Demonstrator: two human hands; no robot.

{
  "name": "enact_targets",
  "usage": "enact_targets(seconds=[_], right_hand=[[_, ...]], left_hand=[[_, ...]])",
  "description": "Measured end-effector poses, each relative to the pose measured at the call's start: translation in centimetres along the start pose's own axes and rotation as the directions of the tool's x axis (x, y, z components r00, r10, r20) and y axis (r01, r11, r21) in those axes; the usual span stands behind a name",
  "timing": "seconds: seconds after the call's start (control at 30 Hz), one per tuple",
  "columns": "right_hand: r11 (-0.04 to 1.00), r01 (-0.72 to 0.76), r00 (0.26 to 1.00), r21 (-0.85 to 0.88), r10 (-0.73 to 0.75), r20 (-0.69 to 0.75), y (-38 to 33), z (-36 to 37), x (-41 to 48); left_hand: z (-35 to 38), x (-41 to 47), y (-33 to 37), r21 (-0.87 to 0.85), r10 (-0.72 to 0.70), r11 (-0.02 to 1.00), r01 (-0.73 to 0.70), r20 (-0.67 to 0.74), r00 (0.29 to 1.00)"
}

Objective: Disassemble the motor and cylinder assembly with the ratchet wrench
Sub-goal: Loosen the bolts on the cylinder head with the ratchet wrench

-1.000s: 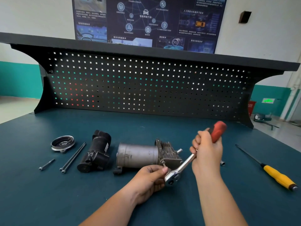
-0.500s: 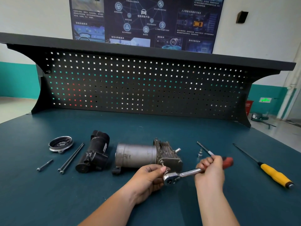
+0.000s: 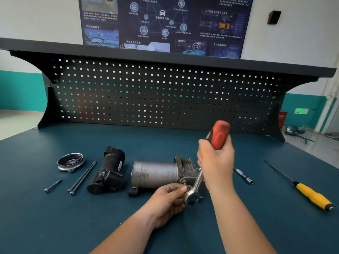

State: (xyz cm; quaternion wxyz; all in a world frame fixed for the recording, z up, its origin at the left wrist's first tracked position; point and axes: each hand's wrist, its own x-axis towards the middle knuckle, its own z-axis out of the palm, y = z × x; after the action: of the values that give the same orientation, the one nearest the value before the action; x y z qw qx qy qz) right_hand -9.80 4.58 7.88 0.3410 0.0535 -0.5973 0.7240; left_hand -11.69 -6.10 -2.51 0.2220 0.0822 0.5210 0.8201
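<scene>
Chrome ratchet wrench [image 3: 197, 181] (red rubbery handle) is gripped by the right hand [image 3: 216, 162]; left hand [image 3: 165, 200] pinches its head.

The ratchet wrench [image 3: 219, 137] had a red handle, the screwdriver [image 3: 311, 196] a yellow one. The bench top [image 3: 55, 226] was dark teal, the pegboard [image 3: 165, 96] black with gridded holes.

Counter [image 3: 183, 143], left to right: short bolt [image 3: 52, 185], round cap [image 3: 70, 161] behind it, two long bolts [image 3: 82, 177] side by side, motor housing [image 3: 108, 171], cylinder assembly [image 3: 156, 174], extension bar [image 3: 243, 176], screwdriver [image 3: 302, 187] far right.

Ratchet wrench [image 3: 196, 186]: head at the assembly's near right corner, handle rising above it. Of the hands, left hand [image 3: 168, 198] grips at the head, right hand [image 3: 216, 160] grips the handle.

Pegboard [image 3: 165, 96] stands behind all.
</scene>
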Motion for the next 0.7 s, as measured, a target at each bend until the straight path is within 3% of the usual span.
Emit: enact_targets(seconds=[0.2, 0.43, 0.5, 0.6, 0.7], right_hand=[[0.978, 0.066, 0.975, -0.196, -0.021, 0.223, -0.8, 1.5, 0.1], [0.986, -0.006, 0.970, -0.166, 0.046, 0.240, -0.6, 0.9, 0.6], [0.995, -0.060, 0.982, -0.076, 0.072, 0.175, -0.2, 0.4, 0.8], [0.984, -0.124, 0.989, 0.124, 0.132, -0.060, 0.2, -0.5, 1.1], [0.928, -0.134, 0.929, 0.348, 0.240, -0.281, 1.1, -2.3, 1.2]], left_hand=[[-0.1, 0.0, 0.0, -0.007, -0.008, 1.000, 0.008, -0.026, 1.000], [-0.2, 0.2, -0.1, -0.013, -0.014, 1.000, 0.014, -0.001, 1.000], [-0.3, 0.2, -0.1, -0.010, -0.012, 1.000, 0.013, 0.006, 1.000], [-0.2, 0.1, -0.1, -0.018, -0.020, 1.000, 0.019, -0.021, 1.000], [0.0, 0.0, 0.0, -0.003, -0.023, 1.000, 0.023, -0.039, 0.999]])
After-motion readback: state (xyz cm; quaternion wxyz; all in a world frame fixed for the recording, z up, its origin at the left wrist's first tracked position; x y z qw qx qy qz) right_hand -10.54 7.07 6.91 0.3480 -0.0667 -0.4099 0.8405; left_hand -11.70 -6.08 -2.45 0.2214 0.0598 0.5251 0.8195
